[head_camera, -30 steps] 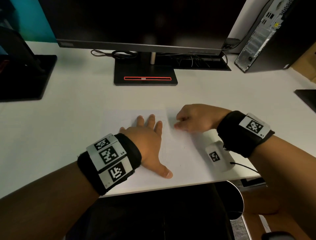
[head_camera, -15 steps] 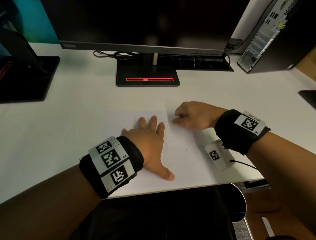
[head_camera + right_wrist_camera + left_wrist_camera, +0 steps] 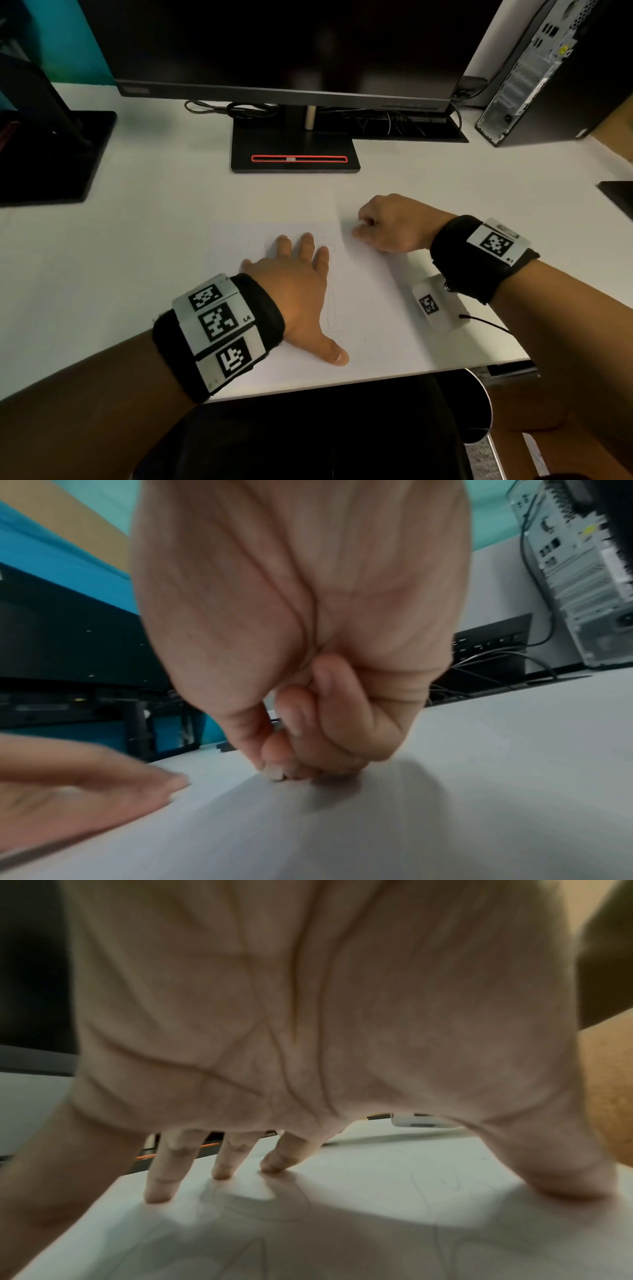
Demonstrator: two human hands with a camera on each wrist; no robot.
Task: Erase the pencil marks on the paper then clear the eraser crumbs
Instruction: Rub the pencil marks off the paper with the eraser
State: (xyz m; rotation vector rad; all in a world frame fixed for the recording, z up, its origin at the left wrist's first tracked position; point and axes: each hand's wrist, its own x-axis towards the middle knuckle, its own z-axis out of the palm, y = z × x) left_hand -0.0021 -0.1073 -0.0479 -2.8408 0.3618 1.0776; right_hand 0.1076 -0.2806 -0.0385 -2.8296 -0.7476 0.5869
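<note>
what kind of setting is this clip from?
Most likely an office or lab computer workstation: a white desk with a dark monitor on its stand, a desktop PC tower at the back right, and cables behind the stand.

Black wristbands [image 3: 270, 308], white square-coded tags [image 3: 219, 322], bare forearms

A white tabletop [image 3: 144, 240] carries a dark monitor [image 3: 284, 44] on a black stand base [image 3: 294, 150] with a red outlined slot. Cables [image 3: 233, 109] lie behind the base. A computer tower [image 3: 548, 68] stands at the far right. Another black stand base [image 3: 51, 154] sits at the left.
</note>
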